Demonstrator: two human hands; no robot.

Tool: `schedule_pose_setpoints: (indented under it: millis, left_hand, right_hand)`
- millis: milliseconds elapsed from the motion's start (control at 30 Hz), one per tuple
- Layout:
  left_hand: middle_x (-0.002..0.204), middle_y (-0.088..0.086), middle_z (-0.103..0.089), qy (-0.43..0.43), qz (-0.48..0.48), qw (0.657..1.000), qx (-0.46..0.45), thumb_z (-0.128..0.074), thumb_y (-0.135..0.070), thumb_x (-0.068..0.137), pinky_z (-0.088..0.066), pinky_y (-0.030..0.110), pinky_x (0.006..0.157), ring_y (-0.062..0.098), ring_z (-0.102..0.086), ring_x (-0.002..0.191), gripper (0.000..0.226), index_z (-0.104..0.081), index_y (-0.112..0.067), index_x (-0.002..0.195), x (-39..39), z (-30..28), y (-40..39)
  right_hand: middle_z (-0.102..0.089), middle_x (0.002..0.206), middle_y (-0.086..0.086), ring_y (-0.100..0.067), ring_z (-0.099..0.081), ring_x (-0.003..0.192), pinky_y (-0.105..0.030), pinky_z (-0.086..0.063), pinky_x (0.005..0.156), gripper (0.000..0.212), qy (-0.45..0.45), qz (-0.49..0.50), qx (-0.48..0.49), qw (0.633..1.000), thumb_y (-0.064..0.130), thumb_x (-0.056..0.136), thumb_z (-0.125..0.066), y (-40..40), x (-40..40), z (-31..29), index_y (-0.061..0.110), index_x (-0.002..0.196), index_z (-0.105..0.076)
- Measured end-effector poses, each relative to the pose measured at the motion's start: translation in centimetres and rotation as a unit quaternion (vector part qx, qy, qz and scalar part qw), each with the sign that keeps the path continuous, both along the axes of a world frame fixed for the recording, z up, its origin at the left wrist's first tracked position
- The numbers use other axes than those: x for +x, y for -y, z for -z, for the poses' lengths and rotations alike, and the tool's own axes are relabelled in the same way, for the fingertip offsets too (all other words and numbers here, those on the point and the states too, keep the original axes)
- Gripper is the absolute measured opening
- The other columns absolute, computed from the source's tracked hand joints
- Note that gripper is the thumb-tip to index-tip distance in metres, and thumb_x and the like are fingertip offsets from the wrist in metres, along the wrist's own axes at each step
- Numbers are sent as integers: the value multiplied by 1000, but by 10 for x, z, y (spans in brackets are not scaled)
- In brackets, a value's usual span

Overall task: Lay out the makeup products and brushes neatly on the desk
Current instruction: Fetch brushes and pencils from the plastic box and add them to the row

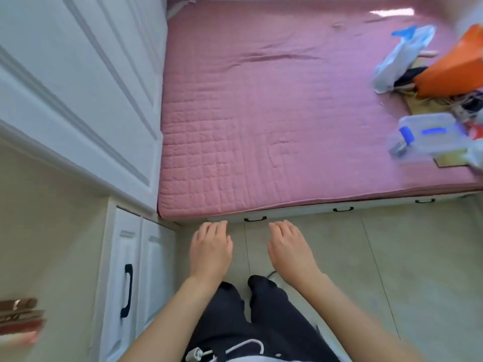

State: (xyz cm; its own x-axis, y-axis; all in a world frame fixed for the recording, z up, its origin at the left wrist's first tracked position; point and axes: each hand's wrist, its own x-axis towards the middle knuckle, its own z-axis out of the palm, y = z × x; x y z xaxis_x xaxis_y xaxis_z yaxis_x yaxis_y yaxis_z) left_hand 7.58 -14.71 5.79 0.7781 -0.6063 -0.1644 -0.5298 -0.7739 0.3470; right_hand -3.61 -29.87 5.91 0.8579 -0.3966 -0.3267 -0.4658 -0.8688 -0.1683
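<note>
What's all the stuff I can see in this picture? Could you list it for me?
Bed cover: one, pink, quilted, upper middle.
Wardrobe doors: white, panelled, upper left.
Desk: one, cream top, left edge.
Makeup items: a few, brown and reddish, blurred, on the desk's lower left.
Cupboard doors: two, white, one with a dark handle, below the desk.
Orange bag: one, on the bed, far right.
White plastic bag: one, beside the orange bag.
Clear box: one, blue clips, bed's right edge.
Floor: pale tiles.
Trousers: dark, bottom middle.
Left hand: empty, fingers relaxed.
Right hand: empty, fingers relaxed.
</note>
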Motion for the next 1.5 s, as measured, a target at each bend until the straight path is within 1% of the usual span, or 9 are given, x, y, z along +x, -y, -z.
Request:
schedule_pose_setpoints:
  millis: [67, 167, 367, 533, 700, 767, 933, 1267, 1500]
  left_hand:
    - [101, 4, -69, 32, 64, 997, -6, -75, -15, 74, -52, 39, 88, 27, -63, 100, 40, -66, -7, 112, -14, 1, 30]
    - [118, 8, -66, 45, 148, 988, 0, -71, -18, 80, -46, 44, 100, 30, -58, 115, 46, -61, -5, 123, -38, 0, 76]
    - [142, 9, -49, 46, 267, 962, 14, -68, -24, 83, -37, 47, 109, 31, -42, 134, 62, -47, -8, 139, -96, -4, 166]
    - [152, 8, -36, 33, 357, 933, 16, -64, -26, 86, -27, 47, 113, 31, -27, 143, 68, -37, -10, 146, -140, -6, 233]
    - [151, 9, -36, 45, 433, 900, 14, -62, -28, 88, -27, 48, 114, 31, -26, 143, 64, -39, -9, 144, -165, -9, 290]
    - [153, 8, -32, 43, 458, 888, 15, -58, -29, 91, -21, 47, 116, 30, -21, 145, 62, -36, -10, 145, -171, -10, 312]
    - [148, 11, -41, 73, 512, 856, -4, -64, -25, 87, -23, 48, 113, 34, -29, 141, 58, -46, -7, 139, -177, -12, 379]
    - [145, 10, -45, 94, 614, 783, -20, -63, -26, 87, -31, 50, 111, 33, -33, 139, 58, -46, -8, 138, -177, -17, 538]
    - [147, 10, -43, 83, 640, 764, -21, -61, -22, 88, -26, 50, 113, 34, -30, 141, 56, -44, -8, 139, -189, -16, 618]
  right_hand:
    - [-57, 130, -16, -36, -48, 127, -47, -41, 105, 48, -25, 38, 5, 999, 18, 88, -59, 23, -24, -1, 0, 131, -50]
    - [-39, 147, -14, -34, -29, 140, -45, -27, 114, 53, -35, 84, 11, 996, 27, 97, -45, 53, -60, -5, 2, 143, -34]
    - [-48, 141, -13, -35, -38, 136, -48, -38, 108, 55, -12, 203, 1, 979, 29, 91, -58, 101, -128, -10, 4, 137, -45]
    - [-44, 145, -12, -35, -36, 137, -53, -35, 106, 61, -6, 315, -15, 949, 35, 88, -60, 133, -183, -21, 6, 139, -43]
    - [-16, 158, -9, -32, -5, 147, -49, -11, 117, 65, -11, 394, 20, 919, 42, 98, -37, 161, -220, -23, 10, 150, -16]
    - [-12, 159, -8, -31, 0, 147, -48, -11, 118, 64, -3, 427, 31, 904, 42, 99, -34, 174, -229, -24, 11, 151, -13]
    - [-9, 160, -7, -30, 3, 147, -45, -8, 119, 61, 12, 493, 41, 869, 39, 101, -28, 217, -240, -27, 11, 151, -9]
    - [-11, 159, -6, -28, 3, 147, -41, -4, 119, 60, 40, 612, 35, 789, 38, 101, -30, 330, -244, -35, 11, 151, -11]
    - [-18, 158, -9, -30, -3, 147, -42, -9, 120, 59, 51, 659, 19, 750, 34, 101, -34, 388, -260, -36, 8, 150, -16]
